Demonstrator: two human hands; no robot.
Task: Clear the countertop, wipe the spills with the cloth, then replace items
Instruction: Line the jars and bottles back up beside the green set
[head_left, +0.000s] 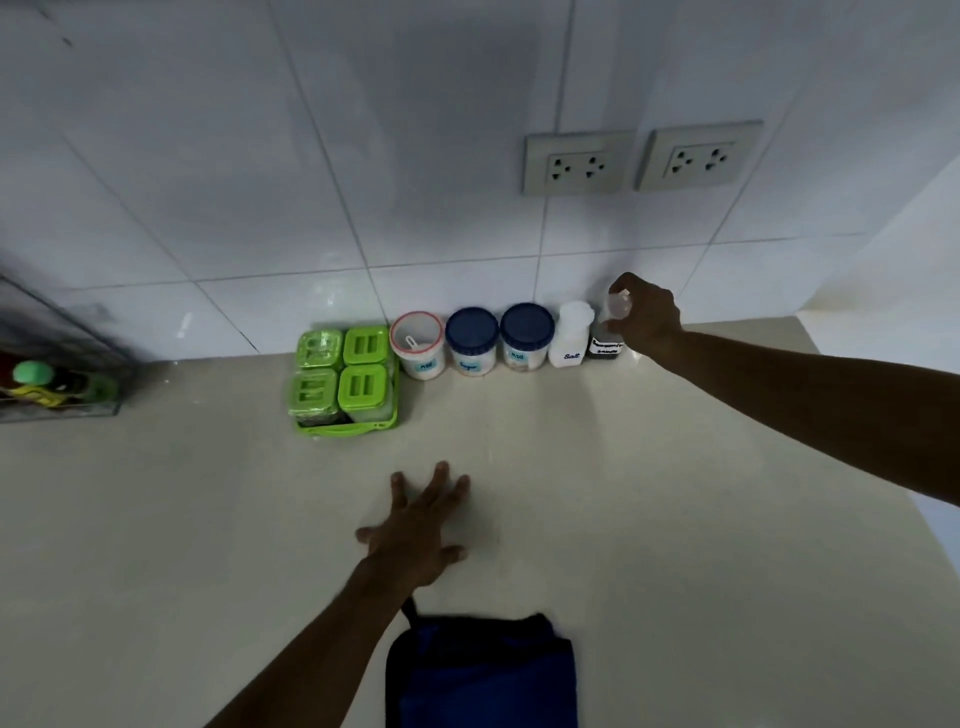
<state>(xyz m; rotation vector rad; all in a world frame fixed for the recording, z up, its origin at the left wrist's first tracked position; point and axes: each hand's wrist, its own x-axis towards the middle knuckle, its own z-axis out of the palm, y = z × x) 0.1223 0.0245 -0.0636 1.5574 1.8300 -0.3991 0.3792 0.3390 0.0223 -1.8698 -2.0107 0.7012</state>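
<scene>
Fingers of the right hand (644, 317) wrap the small dark-labelled bottle's (607, 338) clear cap, hiding most of it, by the wall. Left hand (415, 530) lies flat, spread, on the pale surface (675, 493) near the blue cloth (483, 675).

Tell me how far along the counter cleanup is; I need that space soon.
It looks close to finished. The counter shows no spills, and the green spice set and labelled jars stand lined up against the wall. In hand: the right hand grips the sauce bottle at the row's end. The left hand rests flat. Left: the blue cloth lies at the front edge.
</scene>
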